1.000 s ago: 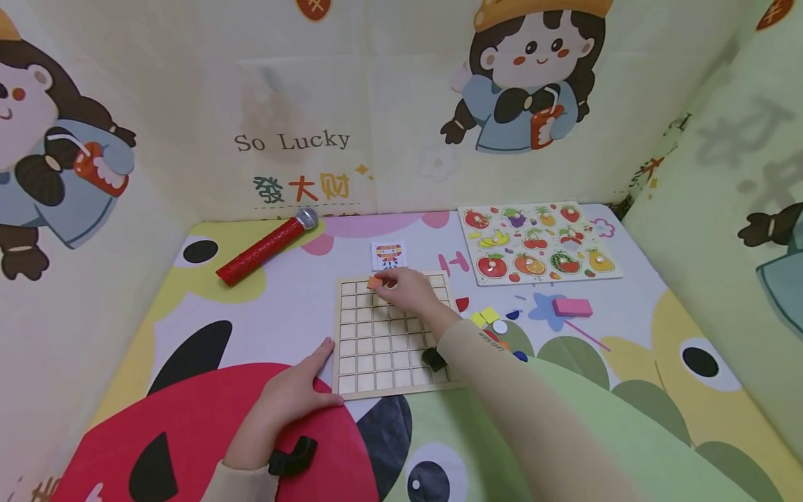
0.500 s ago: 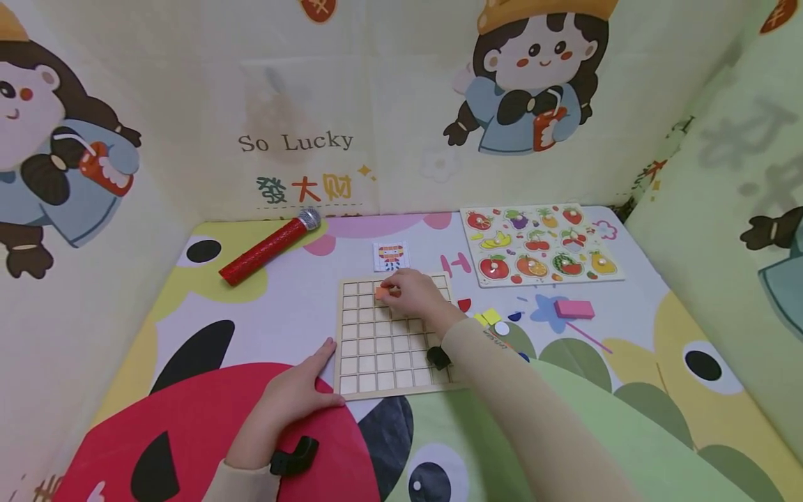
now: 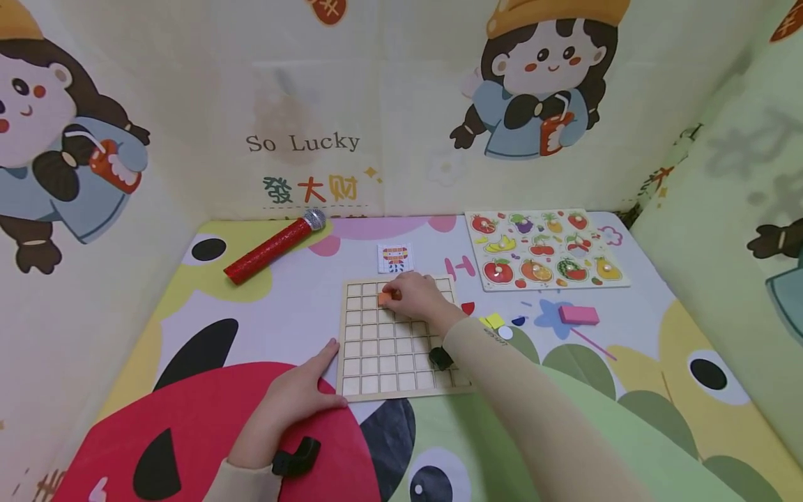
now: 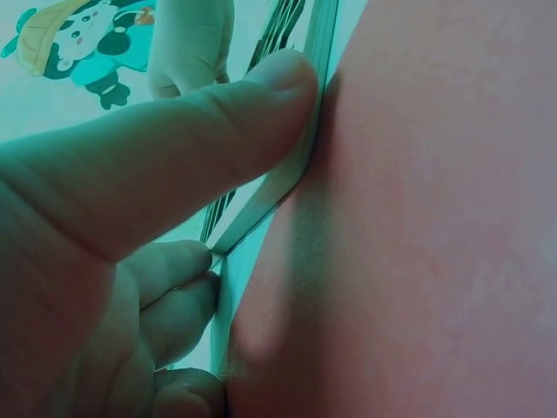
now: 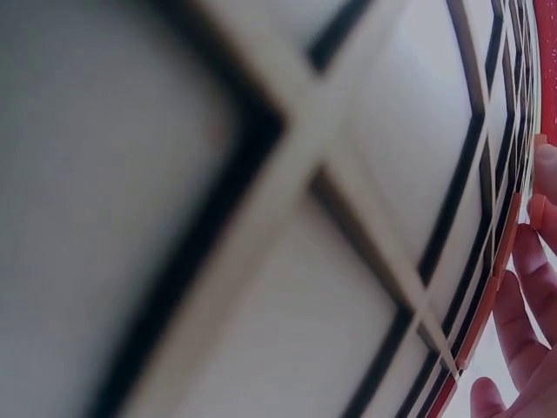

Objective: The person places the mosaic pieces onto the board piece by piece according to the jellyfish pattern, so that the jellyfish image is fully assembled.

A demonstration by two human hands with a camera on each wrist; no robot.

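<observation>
A wooden grid board [image 3: 351, 348] lies flat at the middle of the table. My right hand [image 3: 416, 296] reaches over its far part, pinching a small orange square tile [image 3: 383, 299] low over the cells. In the right wrist view, the right hand [image 5: 526, 305] is at the far right edge, and orange tiles [image 5: 481, 318] line cells beside its fingers. My left hand [image 3: 301, 390] rests at the board's near-left corner, index finger along the left side. In the left wrist view its thumb [image 4: 191, 148] touches the board's edge [image 4: 287, 178].
Behind the board lies a small picture card [image 3: 395, 258]. Yellow tiles [image 3: 495, 321], a white disc [image 3: 505, 332] and a red piece [image 3: 468, 307] lie right of it. Further out are a pink block [image 3: 578, 315], a fruit puzzle [image 3: 546, 251] and a red microphone [image 3: 270, 251].
My right hand has brought the orange tile from the board's far rim slightly nearer and right, down to the cells. The left hand keeps its place. The head view has shifted slightly.
</observation>
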